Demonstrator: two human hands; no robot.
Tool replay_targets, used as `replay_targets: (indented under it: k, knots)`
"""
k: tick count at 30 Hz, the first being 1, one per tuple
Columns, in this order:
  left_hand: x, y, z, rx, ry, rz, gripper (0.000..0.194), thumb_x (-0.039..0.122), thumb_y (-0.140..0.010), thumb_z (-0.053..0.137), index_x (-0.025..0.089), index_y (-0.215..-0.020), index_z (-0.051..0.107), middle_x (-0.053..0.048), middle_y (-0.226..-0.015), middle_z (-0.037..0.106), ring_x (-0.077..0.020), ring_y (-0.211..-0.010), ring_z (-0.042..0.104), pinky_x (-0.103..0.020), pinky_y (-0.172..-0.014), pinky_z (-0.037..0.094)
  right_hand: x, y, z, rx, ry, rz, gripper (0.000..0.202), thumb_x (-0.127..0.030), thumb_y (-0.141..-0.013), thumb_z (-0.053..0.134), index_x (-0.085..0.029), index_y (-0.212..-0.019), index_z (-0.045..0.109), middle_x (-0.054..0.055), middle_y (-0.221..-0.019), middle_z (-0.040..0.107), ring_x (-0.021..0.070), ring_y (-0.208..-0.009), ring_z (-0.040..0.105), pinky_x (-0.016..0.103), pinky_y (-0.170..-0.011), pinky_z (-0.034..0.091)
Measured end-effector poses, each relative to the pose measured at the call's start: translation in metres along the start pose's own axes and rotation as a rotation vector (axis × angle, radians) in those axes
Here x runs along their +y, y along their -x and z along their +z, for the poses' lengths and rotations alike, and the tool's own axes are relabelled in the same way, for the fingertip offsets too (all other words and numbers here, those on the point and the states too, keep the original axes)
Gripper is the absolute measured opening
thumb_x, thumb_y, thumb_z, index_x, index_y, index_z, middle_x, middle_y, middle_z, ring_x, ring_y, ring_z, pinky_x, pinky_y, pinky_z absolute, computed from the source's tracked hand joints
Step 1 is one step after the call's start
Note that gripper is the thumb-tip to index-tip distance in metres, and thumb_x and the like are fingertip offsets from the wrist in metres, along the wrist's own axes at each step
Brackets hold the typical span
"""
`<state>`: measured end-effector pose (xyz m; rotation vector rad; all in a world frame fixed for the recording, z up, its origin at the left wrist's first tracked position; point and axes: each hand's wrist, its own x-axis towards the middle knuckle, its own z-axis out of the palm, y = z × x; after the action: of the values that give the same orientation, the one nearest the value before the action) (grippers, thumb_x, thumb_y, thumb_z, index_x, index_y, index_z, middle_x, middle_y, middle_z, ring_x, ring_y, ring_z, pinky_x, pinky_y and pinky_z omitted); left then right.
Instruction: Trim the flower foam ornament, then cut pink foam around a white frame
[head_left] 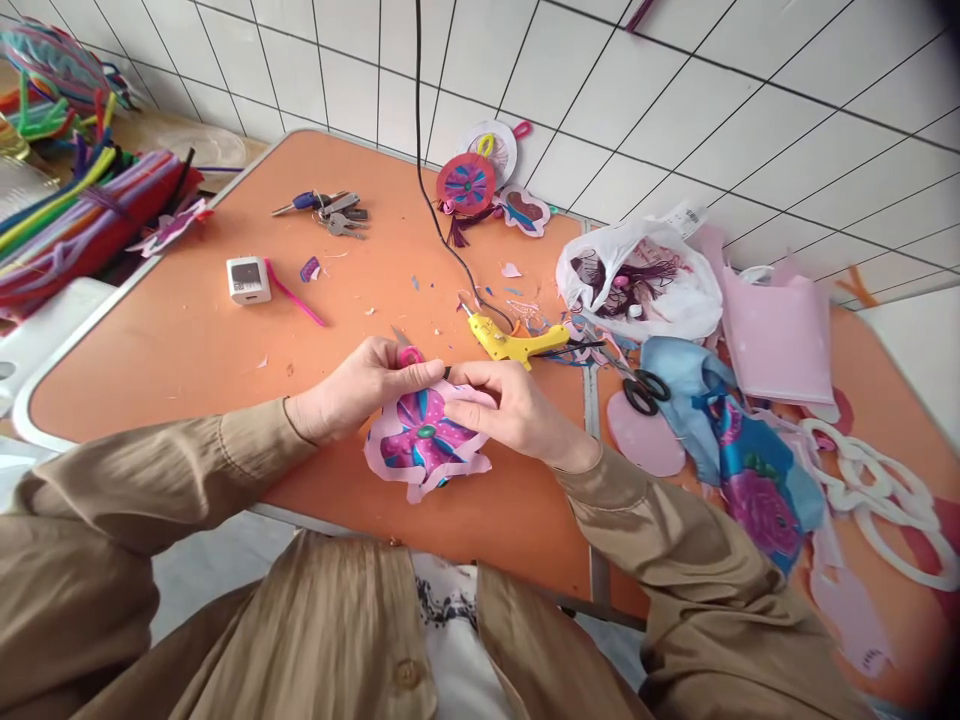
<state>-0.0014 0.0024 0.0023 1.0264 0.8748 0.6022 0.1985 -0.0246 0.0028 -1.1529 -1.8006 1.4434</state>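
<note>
A pink and purple flower-shaped fabric piece (426,445) with a green centre hangs between my hands above the near part of the orange table. My left hand (367,385) pinches its upper left edge, beside a small pink loop (410,356). My right hand (506,405) has its fingers closed on the piece's upper right edge. Between the fingertips a small dark bit shows, too small to make out. A thin pointed metal tip sticks up just past my left fingers. The yellow glue gun (517,342) lies just beyond my right hand.
Black-handled scissors (645,391) lie right of the glue gun, near a white plastic bag (675,300) and fabric pieces (765,480). Keys (341,212), a white charger (248,280) and finished-looking ornaments (466,185) are farther back. A black cord (420,120) hangs down to the table.
</note>
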Motion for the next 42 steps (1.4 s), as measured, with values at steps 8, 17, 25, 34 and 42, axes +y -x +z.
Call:
replay_targets:
  k: [8, 17, 25, 34, 42]
  knots:
    - [-0.001, 0.001, 0.0, -0.033, 0.174, -0.098, 0.057, 0.059, -0.048, 0.095, 0.01, -0.059, 0.068, -0.003, -0.054, 0.066, -0.0094, -0.048, 0.058, -0.02, -0.05, 0.047, 0.008, -0.004, -0.006, -0.044, 0.005, -0.073, 0.041, -0.047, -0.086, 0.067, -0.02, -0.066, 0.044, -0.006, -0.065, 0.031, 0.0093, -0.06, 0.032, 0.027, -0.056, 0.027]
    - [0.002, 0.001, -0.002, -0.084, 0.013, 0.008, 0.05, 0.053, -0.059, 0.092, 0.01, -0.054, 0.066, -0.002, -0.053, 0.064, -0.0078, -0.047, 0.054, -0.019, -0.048, 0.043, 0.005, -0.002, -0.002, -0.078, -0.051, -0.02, 0.046, -0.061, -0.081, 0.07, -0.017, -0.075, 0.057, -0.001, -0.069, 0.046, 0.0115, -0.064, 0.041, 0.026, -0.056, 0.032]
    - [0.002, 0.001, 0.001, -0.069, 0.053, -0.098, 0.049, 0.053, -0.054, 0.094, 0.01, -0.061, 0.071, -0.004, -0.056, 0.068, -0.0102, -0.049, 0.059, -0.021, -0.05, 0.049, 0.001, -0.003, 0.006, -0.034, -0.077, 0.0, 0.037, -0.047, -0.084, 0.07, -0.019, -0.069, 0.051, -0.002, -0.07, 0.046, 0.0116, -0.066, 0.041, 0.027, -0.06, 0.036]
    - [0.002, -0.002, -0.002, -0.03, 0.159, -0.137, 0.054, 0.057, -0.05, 0.095, 0.01, -0.058, 0.068, -0.005, -0.056, 0.068, -0.0109, -0.049, 0.061, -0.021, -0.05, 0.05, 0.008, -0.002, -0.001, 0.056, -0.069, -0.019, 0.042, -0.053, -0.087, 0.067, -0.017, -0.07, 0.057, -0.003, -0.064, 0.045, 0.0099, -0.06, 0.038, 0.026, -0.054, 0.028]
    - [0.004, -0.002, -0.005, -0.099, 0.106, -0.058, 0.045, 0.043, -0.053, 0.097, 0.009, -0.055, 0.067, -0.003, -0.052, 0.063, -0.0085, -0.047, 0.055, -0.02, -0.048, 0.044, 0.006, -0.007, 0.0, 0.031, -0.095, 0.061, 0.05, -0.059, -0.074, 0.078, -0.017, -0.064, 0.053, -0.005, -0.059, 0.036, 0.008, -0.056, 0.029, 0.026, -0.05, 0.022]
